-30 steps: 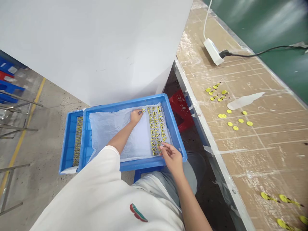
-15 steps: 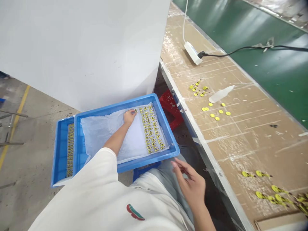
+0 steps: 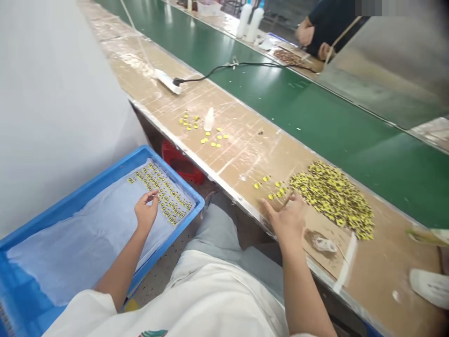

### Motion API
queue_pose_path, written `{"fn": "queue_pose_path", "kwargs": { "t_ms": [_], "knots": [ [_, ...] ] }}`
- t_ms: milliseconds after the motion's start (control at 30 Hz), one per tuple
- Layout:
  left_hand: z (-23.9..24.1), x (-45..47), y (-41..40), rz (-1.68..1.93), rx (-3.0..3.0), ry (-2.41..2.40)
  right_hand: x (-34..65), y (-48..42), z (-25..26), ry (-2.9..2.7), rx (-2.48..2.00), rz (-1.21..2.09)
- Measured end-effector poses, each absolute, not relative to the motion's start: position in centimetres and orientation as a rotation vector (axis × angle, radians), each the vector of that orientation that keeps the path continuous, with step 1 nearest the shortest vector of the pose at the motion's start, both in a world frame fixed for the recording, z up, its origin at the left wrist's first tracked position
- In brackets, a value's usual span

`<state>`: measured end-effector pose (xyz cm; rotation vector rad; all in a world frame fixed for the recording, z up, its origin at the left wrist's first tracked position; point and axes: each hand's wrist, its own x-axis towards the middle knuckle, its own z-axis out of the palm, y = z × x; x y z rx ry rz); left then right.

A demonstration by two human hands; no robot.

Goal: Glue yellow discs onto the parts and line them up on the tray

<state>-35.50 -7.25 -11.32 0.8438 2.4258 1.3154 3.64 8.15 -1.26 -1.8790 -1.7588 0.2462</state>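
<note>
My left hand (image 3: 146,211) hovers over the white sheet (image 3: 87,238) inside a blue tray (image 3: 105,180), fingers loosely curled, beside rows of small yellow-and-black parts (image 3: 161,192). Nothing shows in its fingers. My right hand (image 3: 288,217) lies on the brown bench (image 3: 245,150), fingers spread flat, reaching into loose yellow parts (image 3: 277,189) at the edge of a big heap of them (image 3: 333,194).
A green conveyor belt (image 3: 287,103) runs behind the bench. A power strip (image 3: 168,80) with a black cable, a small white bottle (image 3: 209,119) and scattered yellow discs (image 3: 212,139) lie further along. A red stool (image 3: 182,166) stands under the bench. Another person's hands (image 3: 308,37) work across the belt.
The view swung right. My right hand left the tray's edge and came down on the bench by the heap. My left hand drew back a little from the rows.
</note>
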Motion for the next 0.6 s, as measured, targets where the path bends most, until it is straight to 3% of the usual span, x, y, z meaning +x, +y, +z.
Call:
{"fn": "queue_pose_path", "kwargs": {
  "t_ms": [267,433,600],
  "knots": [
    [-5.0,-22.9,-0.5,1.47,1.625,1.88,4.1,11.8,-1.9,-1.83,-1.946,0.057],
    [-2.7,-16.5,6.2,1.035,2.104,1.662,4.5,13.9,-1.9,-1.929,-2.021,0.021],
    [-2.5,-11.9,11.7,0.795,2.175,1.728,4.4,14.5,-1.9,-1.852,-2.033,-0.079]
  ]
}}
